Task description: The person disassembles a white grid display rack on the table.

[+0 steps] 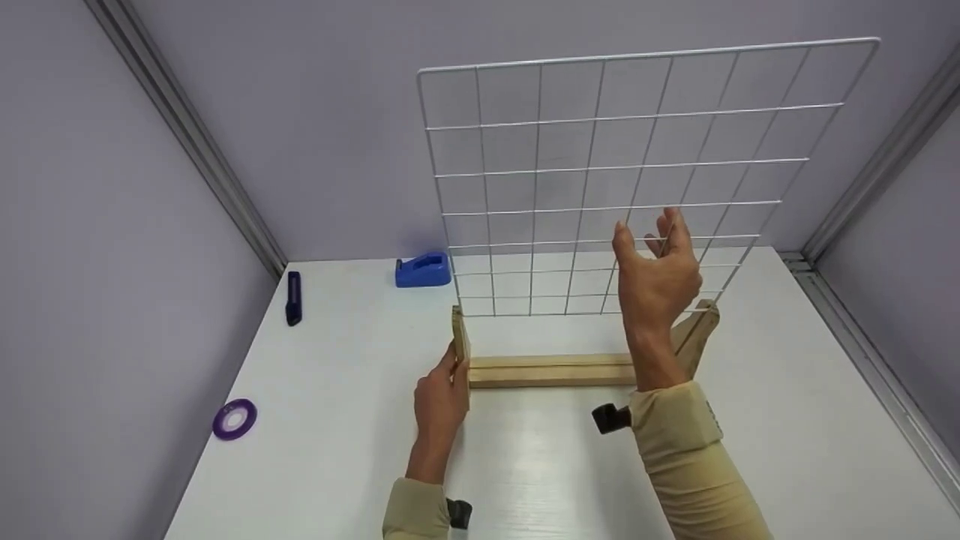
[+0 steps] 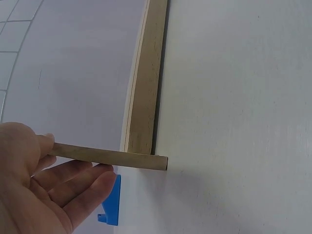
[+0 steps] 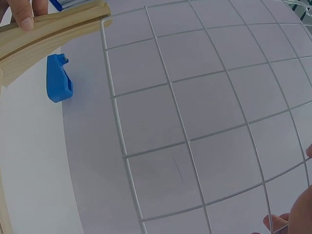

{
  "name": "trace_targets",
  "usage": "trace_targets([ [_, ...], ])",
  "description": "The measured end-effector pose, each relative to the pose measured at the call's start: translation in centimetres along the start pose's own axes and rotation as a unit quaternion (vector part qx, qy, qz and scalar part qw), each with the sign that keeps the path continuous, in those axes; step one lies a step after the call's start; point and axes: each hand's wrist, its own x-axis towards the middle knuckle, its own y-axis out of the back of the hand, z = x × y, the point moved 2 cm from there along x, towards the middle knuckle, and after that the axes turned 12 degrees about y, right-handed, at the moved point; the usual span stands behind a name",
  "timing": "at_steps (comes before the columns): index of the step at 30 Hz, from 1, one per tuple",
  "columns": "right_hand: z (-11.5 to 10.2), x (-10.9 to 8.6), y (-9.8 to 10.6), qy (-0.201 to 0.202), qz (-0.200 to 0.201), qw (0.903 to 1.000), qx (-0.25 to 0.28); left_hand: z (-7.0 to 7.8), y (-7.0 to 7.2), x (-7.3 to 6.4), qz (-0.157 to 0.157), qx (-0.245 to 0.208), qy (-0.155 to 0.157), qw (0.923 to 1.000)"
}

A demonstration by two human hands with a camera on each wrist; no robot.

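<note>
A white wire grid panel [image 1: 536, 166] slopes up and away above a pale wooden frame [image 1: 551, 371]. Its lower corners meet the tips of the frame's two side pieces; in the right wrist view one corner sits at the end of a grooved wooden side piece [image 3: 63, 24]. My left hand [image 1: 440, 401] pinches the left side piece [image 2: 117, 158], thumb on one face and fingers on the other. My right hand [image 1: 660, 289] holds the grid in its lower right part, fingers among the wires. The forearm hides the crossbar's right end.
A blue tape dispenser [image 1: 424, 271] stands at the back of the white table [image 1: 337, 390]. On the left lie a dark utility knife [image 1: 294, 298] and a purple tape roll [image 1: 234, 419]. Pale walls [image 1: 300, 112] enclose the table at the back and sides.
</note>
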Motion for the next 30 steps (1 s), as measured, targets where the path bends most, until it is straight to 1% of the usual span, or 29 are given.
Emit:
trace_targets([
  [4, -0.3, 0.3, 0.1, 0.000, -0.002, 1.0000, -0.002, 0.0, 0.0, -0.1, -0.003, -0.001, 0.003, 1.0000],
  [10, -1.1, 1.3, 0.3, 0.000, -0.008, 0.9999, 0.009, 0.0, 0.2, 0.1, -0.005, -0.008, 0.005, 0.9999],
  [15, -1.6, 1.9, 0.5, -0.006, -0.013, 0.9998, 0.013, -0.1, 0.3, 0.1, -0.010, -0.011, 0.014, 0.9998],
  [19, -1.9, 2.1, 0.6, -0.002, -0.014, 0.9998, 0.013, -0.1, 0.3, 0.1, -0.017, -0.022, 0.020, 0.9994],
  [22, -2.0, 2.2, 0.9, -0.003, -0.019, 0.9998, 0.011, -0.1, 0.3, 0.1, -0.013, -0.022, 0.006, 0.9997],
  [26, -2.1, 2.5, 1.4, -0.006, -0.027, 0.9996, 0.003, -0.1, 0.2, 0.1, -0.006, -0.016, -0.004, 0.9998],
  [30, -2.2, 2.6, 1.7, 0.002, -0.033, 0.9995, -0.002, -0.1, 0.1, 0.0, -0.006, -0.016, 0.000, 0.9999],
])
